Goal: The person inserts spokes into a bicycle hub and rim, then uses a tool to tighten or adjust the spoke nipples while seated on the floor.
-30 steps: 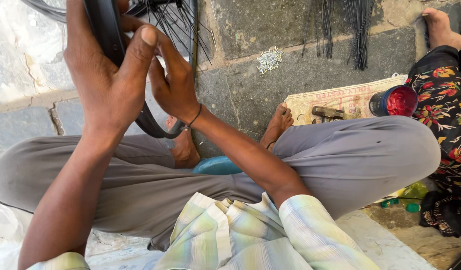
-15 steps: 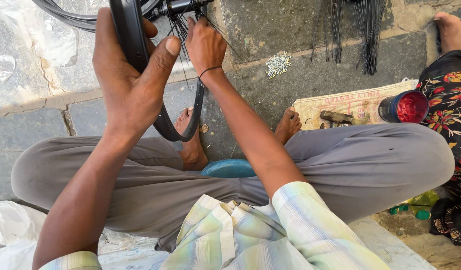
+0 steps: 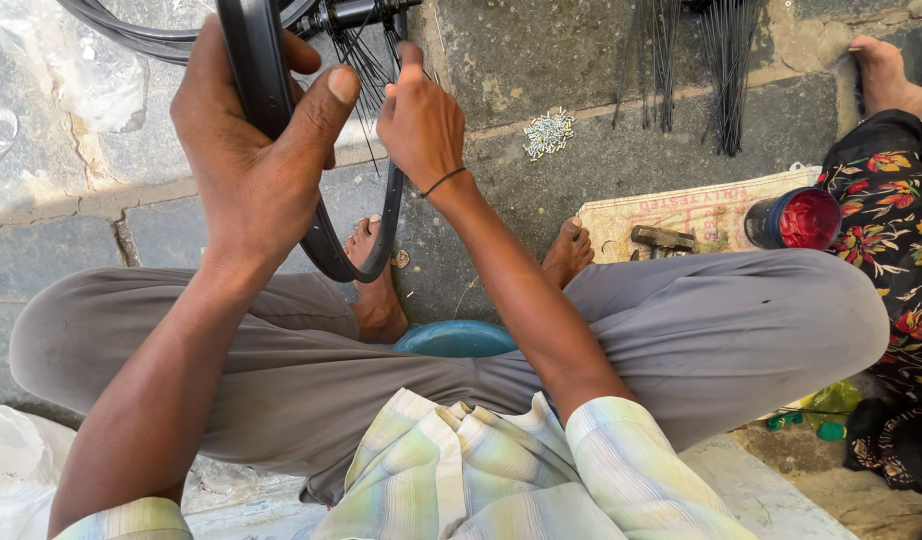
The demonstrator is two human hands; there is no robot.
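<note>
While the left hand (image 3: 251, 170) grips a black wheel rim (image 3: 326, 235) held upright over the crossed legs, the right hand (image 3: 418, 120) pinches a spoke (image 3: 366, 60) near the hub (image 3: 356, 14). Red tub (image 3: 793, 220) holds red paste, sits on a tan printed sack (image 3: 681, 205) at right. Blue bowl (image 3: 456, 340) lies between the feet, contents hidden. Small pile of metal nipples (image 3: 548, 132) and loose spokes (image 3: 726, 70) lie on the stone pavement (image 3: 601, 170).

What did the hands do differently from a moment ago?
The right hand climbed from beside the left hand up to the spokes near the hub. The left hand kept gripping the black wheel rim. The red-filled tin and pile of spoke nipples stayed put.
</note>
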